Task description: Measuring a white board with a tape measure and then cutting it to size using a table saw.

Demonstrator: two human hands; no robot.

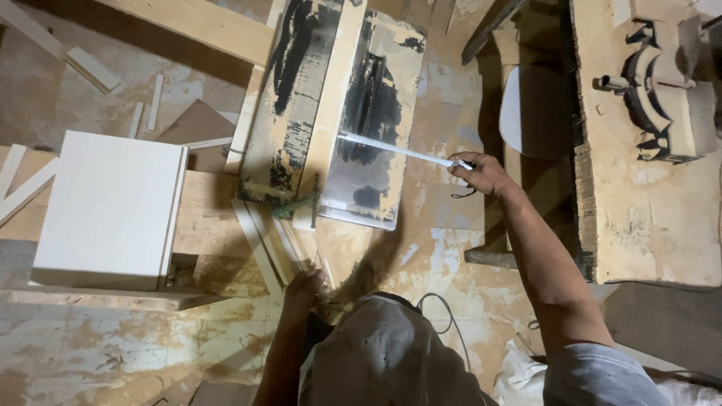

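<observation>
Tape (pixel 402 151) stretches across the board (pixel 376 120) mid-frame, its end pinched in the right hand (pixel 481 171). It could slip and snap back if that pinch loosens. Left hand (pixel 304 284), low in the frame, grips thin strips (pixel 267 240).

Dim, stained wooden floor (pixel 98 346) strewn with offcuts; perhaps a workbench (pixel 647 218) at right.

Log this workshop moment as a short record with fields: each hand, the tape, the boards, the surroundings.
right hand: the right hand grips the case end of a white measuring tape
tape: stretched across a pale board smeared with black patches
left hand: the left hand rests low on thin pale wooden strips
left side: flat white square panel on wooden planks
right side: dusty wooden workbench
floor: stained, scattered offcuts
</observation>
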